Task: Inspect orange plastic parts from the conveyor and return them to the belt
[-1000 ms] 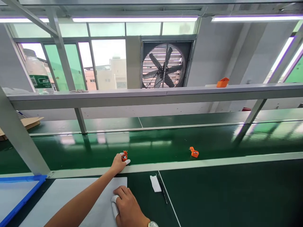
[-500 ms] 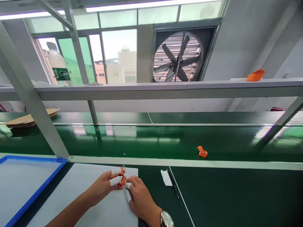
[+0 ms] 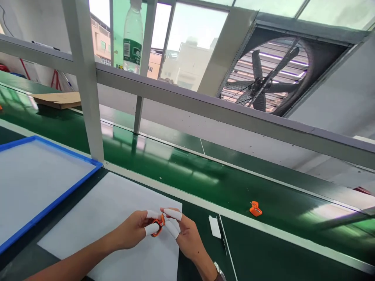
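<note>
A person's two bare forearms reach in from the bottom edge and meet over a pale grey rectangular mat [image 3: 111, 210] lying on a dark green table [image 3: 278, 261]. The left hand [image 3: 133, 233] and the right hand [image 3: 183, 234] are brought together, both pinching one small orange plastic part [image 3: 159, 227] between white-capped fingertips [image 3: 151, 229]. The part is held just above the mat's far right corner, between the two thumbs and forefingers; its details are too small to make out. A wristwatch [image 3: 219, 271] shows on the right wrist.

Just right of the hands, a small white slip of paper [image 3: 215, 226] lies on the table beside a thin dark line. Beyond it, a glossy green conveyor belt [image 3: 181, 171] runs across the view, edged by a light metal rail. A second small orange plastic part [image 3: 255, 208] lies alone on the belt, well apart from the hands. To the left, a white board with a blue frame [image 3: 35, 175] rests on the table. A grey metal post [image 3: 88, 89] rises beside it, carrying a grey shelf [image 3: 222, 111]. On the shelf stands a clear plastic bottle with a green label [image 3: 132, 41]. Behind, a large wall fan [image 3: 263, 78] sits beside windows.
</note>
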Demonstrator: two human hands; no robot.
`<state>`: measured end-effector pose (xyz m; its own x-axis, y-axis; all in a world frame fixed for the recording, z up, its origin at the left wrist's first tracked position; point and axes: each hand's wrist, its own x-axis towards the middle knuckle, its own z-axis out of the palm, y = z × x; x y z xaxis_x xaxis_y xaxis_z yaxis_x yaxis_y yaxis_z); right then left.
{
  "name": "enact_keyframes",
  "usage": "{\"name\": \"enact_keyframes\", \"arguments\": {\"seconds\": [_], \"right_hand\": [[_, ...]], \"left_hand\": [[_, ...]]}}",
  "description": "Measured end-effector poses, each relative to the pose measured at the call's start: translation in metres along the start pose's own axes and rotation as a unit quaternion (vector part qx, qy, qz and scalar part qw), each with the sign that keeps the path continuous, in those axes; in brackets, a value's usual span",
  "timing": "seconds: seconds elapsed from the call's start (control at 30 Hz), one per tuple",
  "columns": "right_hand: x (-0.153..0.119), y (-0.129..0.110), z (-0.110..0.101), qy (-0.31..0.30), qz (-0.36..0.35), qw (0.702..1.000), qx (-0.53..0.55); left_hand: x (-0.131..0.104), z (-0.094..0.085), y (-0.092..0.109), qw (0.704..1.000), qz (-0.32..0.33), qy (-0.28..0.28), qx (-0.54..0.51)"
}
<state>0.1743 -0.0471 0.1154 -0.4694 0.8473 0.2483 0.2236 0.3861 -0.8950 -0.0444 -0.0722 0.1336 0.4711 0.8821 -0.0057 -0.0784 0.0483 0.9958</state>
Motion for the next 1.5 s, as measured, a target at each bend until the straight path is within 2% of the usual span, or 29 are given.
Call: {"name": "enact_keyframes", "arguments": {"seconds": [0.1,0.2,0.3,0.4,0.5,0.63,0.7,0.8,0.93,1.07,1.17,1.23,1.37,1.5], "right_hand": [[-0.001,0.002,0.008,0.023,0.001,0.999,0.049],[-0.006,0.002,0.013,0.051,-0.015,0.998,0.044],[-0.01,-0.002,0.019,0.067,-0.102,0.992,-0.04],[-0.011,-0.004,0.026,0.075,-0.201,0.966,-0.142],[-0.01,-0.001,0.029,0.073,-0.216,0.96,-0.16],[-0.01,0.004,0.024,0.094,-0.179,0.969,-0.143],[-0.011,0.003,0.023,0.102,-0.185,0.965,-0.154],[-0.011,0.0,0.024,0.086,-0.218,0.954,-0.186],[-0.011,0.0,0.025,0.057,-0.229,0.952,-0.193],[-0.012,0.006,0.026,0.052,-0.211,0.96,-0.177],[-0.013,0.009,0.025,0.024,-0.178,0.971,-0.16],[-0.013,0.01,0.021,0.013,-0.122,0.985,-0.124],[-0.009,0.012,0.011,0.041,0.032,0.995,-0.081],[-0.007,0.014,0.007,0.01,0.073,0.994,-0.084]], "left_hand": [[-0.002,0.0,0.001,1.0,0.007,-0.004,0.009],[-0.003,-0.002,-0.002,1.0,0.004,0.004,-0.003],[0.0,-0.001,-0.012,0.998,-0.023,0.056,-0.03],[0.004,0.001,-0.027,0.99,-0.05,0.123,-0.052],[0.006,0.002,-0.034,0.985,-0.066,0.142,-0.068],[0.005,0.001,-0.027,0.984,-0.072,0.132,-0.093],[0.004,0.0,-0.022,0.986,-0.06,0.108,-0.109],[0.003,0.0,-0.018,0.993,-0.028,0.062,-0.1],[0.002,0.0,-0.019,0.995,-0.022,0.058,-0.075],[0.002,0.0,-0.019,0.997,-0.022,0.049,-0.059],[0.001,0.001,-0.017,0.998,-0.012,0.031,-0.061],[0.001,0.003,-0.016,0.997,-0.024,0.043,-0.067],[0.002,0.004,-0.019,0.993,-0.066,0.087,-0.036],[0.002,0.003,-0.024,0.991,-0.087,0.099,-0.038]]}}
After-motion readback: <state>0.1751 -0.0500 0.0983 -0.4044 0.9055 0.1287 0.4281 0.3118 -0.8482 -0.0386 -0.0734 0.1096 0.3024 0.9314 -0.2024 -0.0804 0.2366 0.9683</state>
